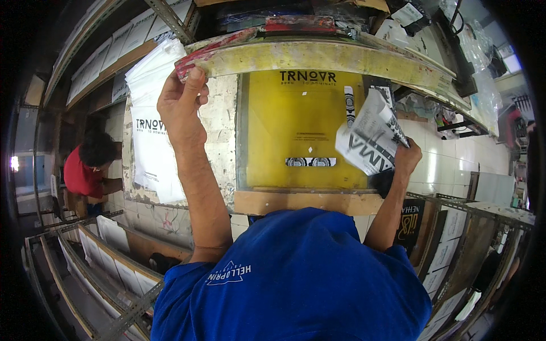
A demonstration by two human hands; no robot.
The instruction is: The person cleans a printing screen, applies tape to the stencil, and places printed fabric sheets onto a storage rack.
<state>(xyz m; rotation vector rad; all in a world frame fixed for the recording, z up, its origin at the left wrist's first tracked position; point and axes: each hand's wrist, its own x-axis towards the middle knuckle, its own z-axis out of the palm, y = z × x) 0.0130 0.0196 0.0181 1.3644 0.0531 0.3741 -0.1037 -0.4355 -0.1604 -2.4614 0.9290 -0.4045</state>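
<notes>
Two grips I watch remotely: upper left, the left hand (183,108), fingers closed on a paint-crusted bar (324,58); right of centre, the right hand (408,157), fingers pinching a thin, crinkled sheet (368,135).

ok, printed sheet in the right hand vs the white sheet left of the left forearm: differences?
The printed sheet is bunched in the right hand; the white sheet lies mostly flat. The printed sheet's lettering is large, the white sheet's smaller. Both carry dark print on a light ground.
</notes>
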